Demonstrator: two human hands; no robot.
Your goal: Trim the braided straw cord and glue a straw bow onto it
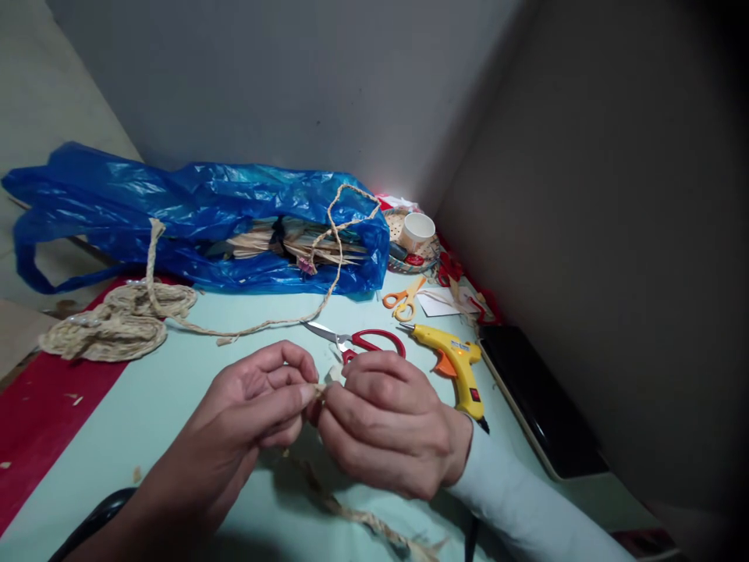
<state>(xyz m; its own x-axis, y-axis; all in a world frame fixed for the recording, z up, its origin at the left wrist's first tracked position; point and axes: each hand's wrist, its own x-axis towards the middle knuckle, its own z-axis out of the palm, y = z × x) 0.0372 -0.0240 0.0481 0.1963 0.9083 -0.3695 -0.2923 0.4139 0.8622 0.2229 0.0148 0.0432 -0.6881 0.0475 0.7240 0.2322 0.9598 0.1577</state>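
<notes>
My left hand (257, 402) and my right hand (389, 421) meet at the middle of the table, fingertips almost touching. Between them they pinch a short bit of pale straw-like cord (319, 389), mostly hidden by the fingers. Below the hands a braided straw cord (356, 515) trails toward the near edge; whether it joins the pinched bit is hidden. Just beyond my right hand lie red-handled scissors (378, 336), blades pointing left. A yellow glue gun (459, 363) rests to the right of that hand.
A blue plastic bag (246, 187) of dried husks lies at the back, a long braid (275, 321) looping over it. Woven straw soles (105, 332) sit left. Orange scissors (403, 300), a white cup (417, 230) in a basket and a black tray-like object (532, 398) are right.
</notes>
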